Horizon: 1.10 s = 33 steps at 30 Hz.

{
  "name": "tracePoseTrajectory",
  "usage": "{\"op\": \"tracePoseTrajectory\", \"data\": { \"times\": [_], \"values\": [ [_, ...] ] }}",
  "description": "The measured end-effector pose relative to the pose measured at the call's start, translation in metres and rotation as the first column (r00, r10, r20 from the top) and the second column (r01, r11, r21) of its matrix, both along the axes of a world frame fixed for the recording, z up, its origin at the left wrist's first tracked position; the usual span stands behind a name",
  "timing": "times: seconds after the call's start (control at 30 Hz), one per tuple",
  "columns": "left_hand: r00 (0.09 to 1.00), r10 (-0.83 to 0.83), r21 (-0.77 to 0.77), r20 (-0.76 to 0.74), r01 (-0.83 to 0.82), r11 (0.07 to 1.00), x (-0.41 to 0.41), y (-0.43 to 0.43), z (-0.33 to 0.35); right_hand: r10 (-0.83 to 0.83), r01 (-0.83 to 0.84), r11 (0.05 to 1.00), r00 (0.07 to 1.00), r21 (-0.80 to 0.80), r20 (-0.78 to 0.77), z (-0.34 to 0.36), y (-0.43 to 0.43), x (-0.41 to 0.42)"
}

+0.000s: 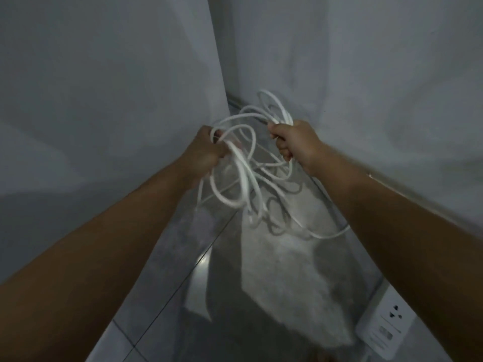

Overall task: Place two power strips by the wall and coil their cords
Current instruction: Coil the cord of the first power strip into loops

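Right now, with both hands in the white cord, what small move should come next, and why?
Probably the right hand should lay one more loop into the left hand: the white cord hangs in loose, uneven loops, and a length trails on the floor toward the power strip.

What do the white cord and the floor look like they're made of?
The cord looks like a cable in a smooth white plastic or rubbery jacket: it bends into loose, springy loops between both hands. The floor looks like glossy grey tile: straight joint lines and a bright reflection.
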State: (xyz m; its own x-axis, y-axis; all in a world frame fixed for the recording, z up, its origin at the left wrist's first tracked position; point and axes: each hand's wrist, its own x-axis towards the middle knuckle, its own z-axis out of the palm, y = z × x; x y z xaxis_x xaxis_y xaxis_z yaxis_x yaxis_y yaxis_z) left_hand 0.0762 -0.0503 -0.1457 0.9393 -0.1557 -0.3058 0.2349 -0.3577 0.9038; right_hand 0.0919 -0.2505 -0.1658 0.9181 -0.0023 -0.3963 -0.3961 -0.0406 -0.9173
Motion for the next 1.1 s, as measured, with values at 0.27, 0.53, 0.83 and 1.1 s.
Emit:
{"op": "tracePoseTrajectory", "data": {
  "times": [0.27,0.53,0.83,1.1],
  "values": [
    [0.984,-0.061,0.109,0.168,0.043,0.993,-0.014,-0.023,-0.007,0.082,-0.082,0.996,0.996,0.046,-0.016,-0.002,0.001,-0.006],
    [0.969,-0.242,0.139,0.047,0.234,0.962,-0.017,-0.04,0.001,0.123,-0.081,0.954,0.984,0.289,-0.129,0.008,0.012,-0.009],
    [0.974,-0.216,0.175,-0.073,0.226,0.958,-0.02,-0.048,-0.003,0.131,-0.051,0.951,0.96,0.305,-0.247,0.009,0.021,-0.006],
    [0.969,0.028,0.11,-0.246,-0.001,0.994,-0.051,0.034,-0.031,0.041,0.12,0.826,0.962,0.551,-0.272,0.029,-0.018,0.02]
  ]
}}
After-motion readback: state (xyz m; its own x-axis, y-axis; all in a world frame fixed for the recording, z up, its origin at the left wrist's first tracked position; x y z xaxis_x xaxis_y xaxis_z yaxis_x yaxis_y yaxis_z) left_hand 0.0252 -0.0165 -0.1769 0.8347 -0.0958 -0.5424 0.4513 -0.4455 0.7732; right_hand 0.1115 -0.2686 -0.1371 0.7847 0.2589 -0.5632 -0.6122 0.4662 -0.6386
